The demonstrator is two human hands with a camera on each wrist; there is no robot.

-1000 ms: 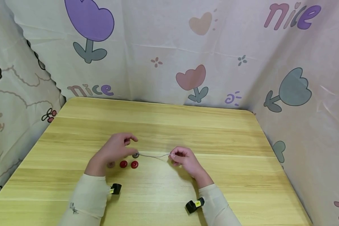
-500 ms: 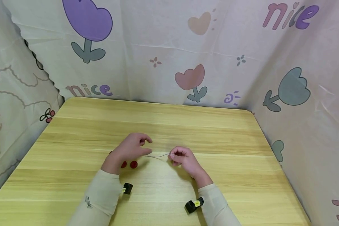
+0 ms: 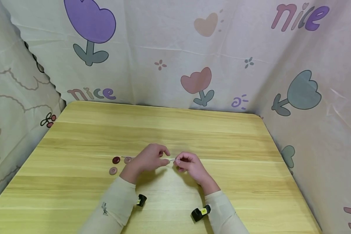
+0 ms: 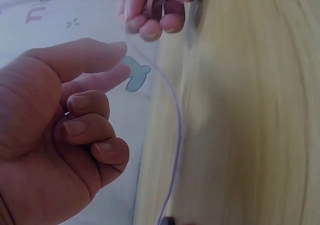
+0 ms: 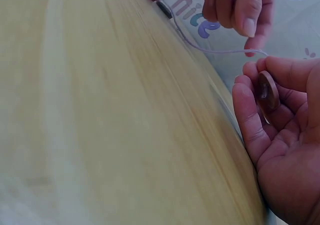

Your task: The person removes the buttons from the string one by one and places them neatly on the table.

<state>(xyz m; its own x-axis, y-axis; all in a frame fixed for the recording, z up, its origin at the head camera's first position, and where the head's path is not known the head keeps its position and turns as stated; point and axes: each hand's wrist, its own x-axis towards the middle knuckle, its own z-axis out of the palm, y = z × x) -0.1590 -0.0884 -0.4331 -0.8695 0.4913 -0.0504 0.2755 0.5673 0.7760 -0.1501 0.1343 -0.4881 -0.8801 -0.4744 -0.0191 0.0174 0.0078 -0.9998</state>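
My right hand [image 3: 191, 165] stays raised over the table, thumb and index finger pinching a thin pale cord [image 5: 220, 51]. Within its curled fingers a brown button [image 5: 268, 91] stands on edge; whether the cord passes through it I cannot tell. Just left of it, my left hand [image 3: 152, 157] holds its thumb and index finger apart, close to the cord, with nothing seen gripped. Its other fingers [image 4: 90, 130] are curled in. In the left wrist view the cord [image 4: 178, 120] runs in a loose curve past the left fingertips.
Left of the left hand lie a dark red button [image 3: 116, 160] and two pinkish buttons, one upper [image 3: 127, 160] and one lower [image 3: 113, 170]. A stretch of cord [image 3: 125, 157] shows beside the upper one. The wooden table [image 3: 237, 139] meets patterned cloth behind.
My left hand has moved right along the cord, close to the right hand. Two red buttons have gone out of sight behind the left arm, while buttons farther left show. The right hand stays put.
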